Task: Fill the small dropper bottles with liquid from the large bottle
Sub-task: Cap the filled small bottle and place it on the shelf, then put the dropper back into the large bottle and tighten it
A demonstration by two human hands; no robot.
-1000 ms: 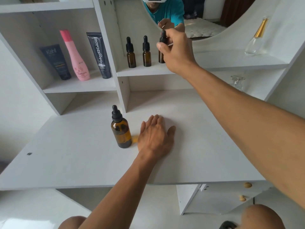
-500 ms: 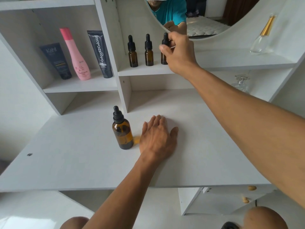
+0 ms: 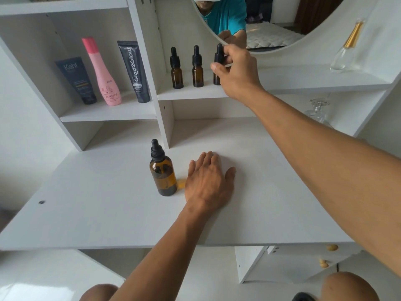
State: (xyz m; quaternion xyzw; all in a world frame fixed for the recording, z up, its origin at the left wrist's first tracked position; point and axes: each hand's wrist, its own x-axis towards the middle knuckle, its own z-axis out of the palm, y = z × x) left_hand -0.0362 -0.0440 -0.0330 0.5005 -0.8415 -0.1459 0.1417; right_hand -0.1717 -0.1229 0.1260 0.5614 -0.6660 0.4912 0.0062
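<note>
White vanity shelf [image 3: 195, 93] | right hand [image 3: 235, 71] pinches rightmost dropper bottle [image 3: 217, 61] | left hand [image 3: 208, 181] flat, released, beside large amber bottle [image 3: 162, 174] | risk: toppling neighbouring dropper bottle [image 3: 198, 68].

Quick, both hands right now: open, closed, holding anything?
Left hand: open, flat on the white desk, holding nothing.
Right hand: closed on the rightmost small amber dropper bottle on the shelf.

Bright soft daylight, wide-angle edge distortion
</note>
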